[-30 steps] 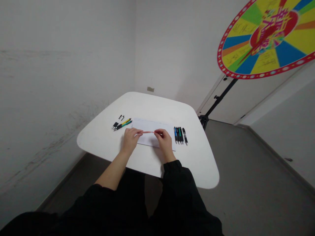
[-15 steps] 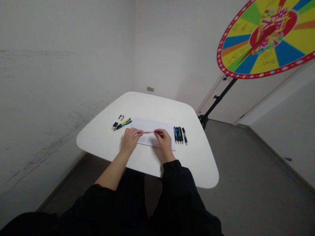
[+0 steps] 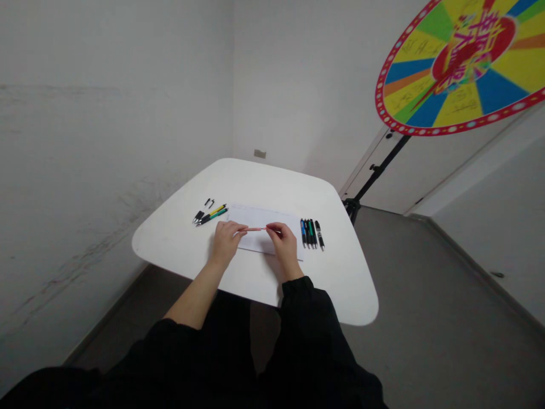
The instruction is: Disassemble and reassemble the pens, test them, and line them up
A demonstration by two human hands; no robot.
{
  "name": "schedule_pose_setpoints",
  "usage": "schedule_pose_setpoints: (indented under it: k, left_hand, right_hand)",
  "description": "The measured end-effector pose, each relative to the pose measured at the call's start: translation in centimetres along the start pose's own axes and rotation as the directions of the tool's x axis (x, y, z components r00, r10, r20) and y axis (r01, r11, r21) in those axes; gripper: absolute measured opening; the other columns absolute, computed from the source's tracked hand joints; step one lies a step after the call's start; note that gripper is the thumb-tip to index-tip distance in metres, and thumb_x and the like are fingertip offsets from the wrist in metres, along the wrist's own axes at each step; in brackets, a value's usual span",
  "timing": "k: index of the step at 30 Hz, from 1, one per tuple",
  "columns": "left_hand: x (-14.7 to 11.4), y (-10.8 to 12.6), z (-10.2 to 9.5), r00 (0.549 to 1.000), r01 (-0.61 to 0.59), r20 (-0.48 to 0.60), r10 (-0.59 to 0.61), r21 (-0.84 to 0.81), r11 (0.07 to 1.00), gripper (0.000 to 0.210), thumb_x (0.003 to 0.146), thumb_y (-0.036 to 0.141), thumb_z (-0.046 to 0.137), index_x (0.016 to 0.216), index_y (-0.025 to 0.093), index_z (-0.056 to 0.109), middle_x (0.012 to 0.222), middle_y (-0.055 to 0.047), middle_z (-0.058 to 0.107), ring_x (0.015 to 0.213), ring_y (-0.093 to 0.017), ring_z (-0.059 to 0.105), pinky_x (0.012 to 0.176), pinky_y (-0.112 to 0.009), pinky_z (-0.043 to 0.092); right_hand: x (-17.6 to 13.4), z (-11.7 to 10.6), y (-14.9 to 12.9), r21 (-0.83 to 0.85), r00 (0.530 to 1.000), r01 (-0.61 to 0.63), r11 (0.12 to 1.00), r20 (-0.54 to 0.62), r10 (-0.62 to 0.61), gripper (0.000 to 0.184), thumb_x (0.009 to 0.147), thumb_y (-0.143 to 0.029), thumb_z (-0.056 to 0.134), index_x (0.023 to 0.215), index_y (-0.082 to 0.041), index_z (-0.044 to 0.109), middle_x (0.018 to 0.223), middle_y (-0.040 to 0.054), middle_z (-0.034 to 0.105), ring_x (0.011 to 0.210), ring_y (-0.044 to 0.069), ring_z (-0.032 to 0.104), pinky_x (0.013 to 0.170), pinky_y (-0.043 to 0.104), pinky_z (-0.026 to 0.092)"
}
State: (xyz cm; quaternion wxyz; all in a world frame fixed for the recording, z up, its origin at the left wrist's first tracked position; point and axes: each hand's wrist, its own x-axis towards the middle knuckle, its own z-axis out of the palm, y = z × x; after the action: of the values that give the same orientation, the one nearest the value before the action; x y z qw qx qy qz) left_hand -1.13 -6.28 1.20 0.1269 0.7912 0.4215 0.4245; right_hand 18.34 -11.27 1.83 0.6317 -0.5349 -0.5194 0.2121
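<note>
A thin pink pen (image 3: pixel 254 229) lies level between my two hands, above a sheet of white paper (image 3: pixel 251 241). My left hand (image 3: pixel 225 243) is closed on its left end. The fingertips of my right hand (image 3: pixel 284 244) pinch the right end, where a narrower part shows next to them; its details are too small to make out. Left of my left hand lie a yellow pen (image 3: pixel 217 210), a green pen (image 3: pixel 219 213) and some small black pen parts (image 3: pixel 198 216). Beside my right hand, several pens (image 3: pixel 309 234) with blue, green and black barrels stand in a row.
The white table (image 3: pixel 340 284) has rounded corners and meets the walls at the back. To the right, a colourful prize wheel (image 3: pixel 455 102) rises on a black stand (image 3: pixel 378 170). One black pen with a silver band (image 3: pixel 319 236) lies slightly apart at the row's right.
</note>
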Motion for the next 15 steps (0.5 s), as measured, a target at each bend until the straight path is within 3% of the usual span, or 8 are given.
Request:
schedule_pose_setpoints:
  k: [15]
  left_hand:
    - [-0.03, 0.34, -0.05, 1.000, 0.001, -0.008, -0.001, -0.023, 1.000, 0.012, 0.096, 0.026, 0.067, 0.101, 0.027, 0.078, 0.100, -0.003, 0.078, 0.097, -0.025, 0.059, 0.093, -0.043, 0.045]
  right_hand:
    - [-0.16, 0.23, -0.41, 0.008, 0.997, -0.039, 0.999, 0.065, 0.038, 0.020, 0.083, -0.042, 0.070, 0.090, -0.023, 0.073, 0.095, 0.0053, 0.077, 0.092, 0.023, 0.070, 0.089, 0.039, 0.055]
